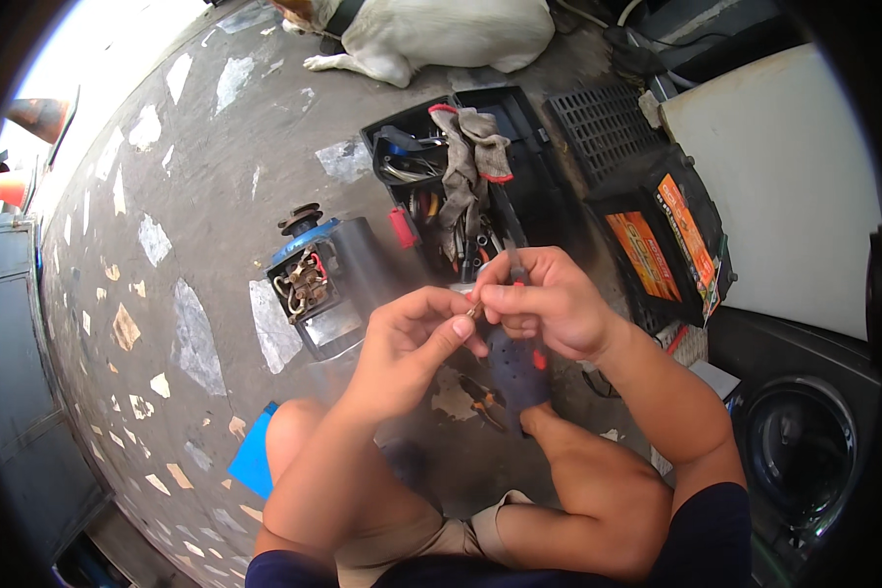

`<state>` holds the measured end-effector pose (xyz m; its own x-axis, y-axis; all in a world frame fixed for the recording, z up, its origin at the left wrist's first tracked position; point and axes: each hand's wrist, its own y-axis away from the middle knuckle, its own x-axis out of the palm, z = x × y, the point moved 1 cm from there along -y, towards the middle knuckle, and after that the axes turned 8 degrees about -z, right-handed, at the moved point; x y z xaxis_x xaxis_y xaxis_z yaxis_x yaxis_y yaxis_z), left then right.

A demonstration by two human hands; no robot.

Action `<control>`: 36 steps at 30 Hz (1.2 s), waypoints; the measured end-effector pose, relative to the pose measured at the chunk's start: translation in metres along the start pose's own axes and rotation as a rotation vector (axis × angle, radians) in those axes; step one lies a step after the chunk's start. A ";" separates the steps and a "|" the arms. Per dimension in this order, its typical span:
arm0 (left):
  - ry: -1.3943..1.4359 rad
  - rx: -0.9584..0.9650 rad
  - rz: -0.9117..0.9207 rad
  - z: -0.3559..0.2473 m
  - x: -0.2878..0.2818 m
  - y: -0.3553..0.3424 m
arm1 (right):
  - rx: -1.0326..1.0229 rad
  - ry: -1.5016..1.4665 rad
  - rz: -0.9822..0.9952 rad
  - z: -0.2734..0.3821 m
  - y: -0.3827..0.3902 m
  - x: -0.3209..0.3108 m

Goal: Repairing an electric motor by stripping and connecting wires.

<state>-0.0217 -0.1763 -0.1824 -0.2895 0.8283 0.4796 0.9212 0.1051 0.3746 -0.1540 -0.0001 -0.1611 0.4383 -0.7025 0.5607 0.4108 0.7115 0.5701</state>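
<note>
Evidently the work is partway along, judging by how things lie. A tiny copper-coloured metal piece (474, 311) sits between the fingertips of both hands, fixed to nothing else that shows. The left hand (412, 338) pinches it narrowly between thumb and finger; the right hand (544, 304) meets it with its own fingertips while its curled fingers keep hold of a slim dark-and-red tool (519, 276), possibly a screwdriver. Just beyond the left hand, on the grey concrete floor (216, 147), stands a blue-and-silver motor-like metal unit (335, 274) with a dark pulley (302, 218) at its far end. Its wiring compartment (306, 284) is uncovered, wires and terminals bare, so closing it seems left to do; whether the tiny piece belongs there, I cannot tell.

Counted out: one tiny piece, one tool in hand, one motor-like unit with one visible pulley, one black plastic toolbox (541, 181), apparently two grey knitted gloves (465, 157) with red cuffs draped over it, one pair of orange-handled pliers (484, 400) beside the foot, and one black battery with orange labels (668, 240). The loose tools inside the toolbox overlap too much to count.
</note>
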 end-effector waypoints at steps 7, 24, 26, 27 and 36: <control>0.027 0.100 -0.161 0.003 -0.014 0.007 | -0.191 0.537 -0.139 0.008 -0.005 0.011; -0.942 0.984 -0.532 -0.008 -0.014 0.019 | -0.447 0.748 -0.190 -0.003 -0.014 0.047; -0.907 0.891 -0.496 -0.010 -0.015 0.019 | -0.440 0.685 -0.192 -0.002 -0.015 0.049; -0.872 0.797 -0.456 -0.012 -0.016 0.018 | -0.557 0.768 -0.156 0.003 -0.015 0.053; 0.003 -0.172 0.163 -0.028 -0.046 0.019 | -0.712 1.022 0.171 0.029 -0.019 0.052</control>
<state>0.0018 -0.2274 -0.1753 -0.1421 0.8249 0.5471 0.8979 -0.1252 0.4220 -0.1619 -0.0510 -0.1250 0.8154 -0.4909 -0.3068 0.4880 0.8680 -0.0917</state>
